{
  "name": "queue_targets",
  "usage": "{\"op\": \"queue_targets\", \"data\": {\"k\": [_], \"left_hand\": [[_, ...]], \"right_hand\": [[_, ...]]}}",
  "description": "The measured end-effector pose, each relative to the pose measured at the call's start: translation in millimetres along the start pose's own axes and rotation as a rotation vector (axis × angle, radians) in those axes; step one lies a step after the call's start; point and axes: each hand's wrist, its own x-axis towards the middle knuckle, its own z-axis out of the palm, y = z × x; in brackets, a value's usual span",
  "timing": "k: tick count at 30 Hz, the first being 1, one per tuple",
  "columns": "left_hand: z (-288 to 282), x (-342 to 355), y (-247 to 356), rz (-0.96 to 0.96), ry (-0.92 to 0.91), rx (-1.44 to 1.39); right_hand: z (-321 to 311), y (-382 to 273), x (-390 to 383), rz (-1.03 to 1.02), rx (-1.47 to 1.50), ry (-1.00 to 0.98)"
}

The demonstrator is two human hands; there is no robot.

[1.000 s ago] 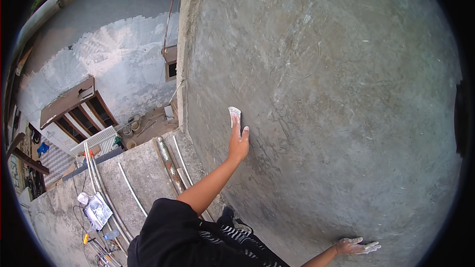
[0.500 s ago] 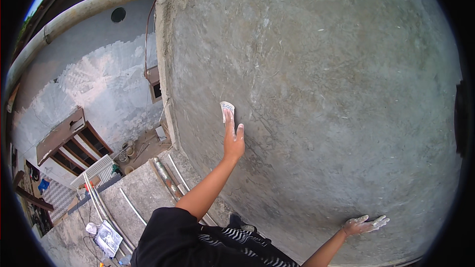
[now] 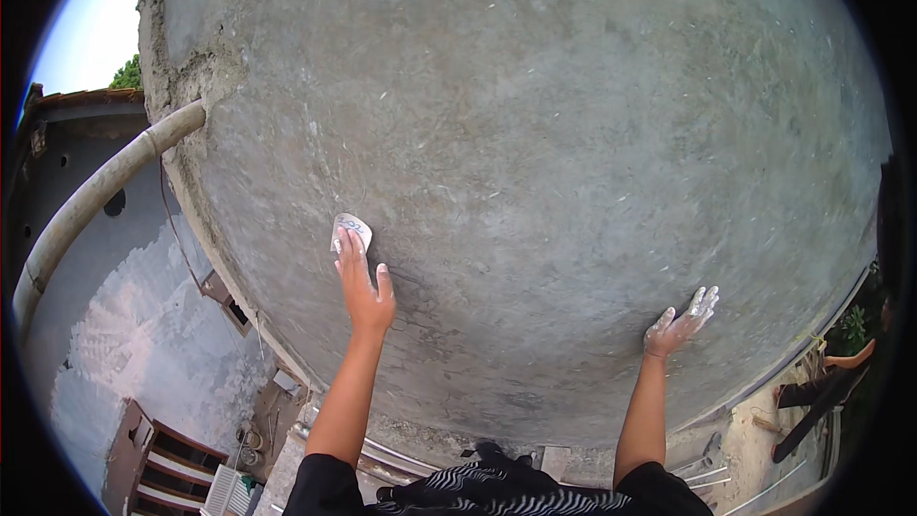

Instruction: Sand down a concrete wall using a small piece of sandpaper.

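Observation:
My left hand (image 3: 367,291) presses a small pale piece of sandpaper (image 3: 352,225) flat against the grey plastered wall (image 3: 535,172). Its fingers lie over the lower part of the sheet, and the thumb stands apart. White dust coats the fingertips. Lower on the right, my right hand (image 3: 676,328) is open at the wall, fingers stretched out and whitened with dust, holding nothing. Whether its palm touches the plaster I cannot tell.
A bamboo pole (image 3: 95,193) meets the wall's rough left edge. Beyond stands a patchily painted house wall (image 3: 134,344) with a brown slatted frame (image 3: 177,468). Pipes (image 3: 392,459) lie below me. At the far right shows part of another person in dark clothing (image 3: 812,406).
The view has swung left and up. Both hands remain at the wall; the sandpaper stays under my left fingers, and my right hand appears higher, with its fingers pointing more upward.

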Motion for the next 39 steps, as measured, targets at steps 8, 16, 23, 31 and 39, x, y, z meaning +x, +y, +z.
{"op": "queue_targets", "data": {"k": [8, 16, 23, 31, 39], "left_hand": [[-3, 2, 39, 0.196, -0.148, -0.065], [17, 28, 117, 0.644, -0.391, -0.034], [18, 39, 138, 0.776, -0.506, -0.044], [-13, 31, 128, 0.712, -0.479, -0.217], [-48, 13, 119, 0.502, -0.36, -0.359]], "right_hand": [[-29, -55, 22, 0.194, 0.213, -0.046], [-47, -174, 65, -0.297, 0.608, -0.345], [-28, -199, 69, -0.625, 0.633, -0.595], [-17, -177, 66, -0.728, 0.522, -0.627], [-28, -161, 94, -0.7, 0.369, -0.494]]}}
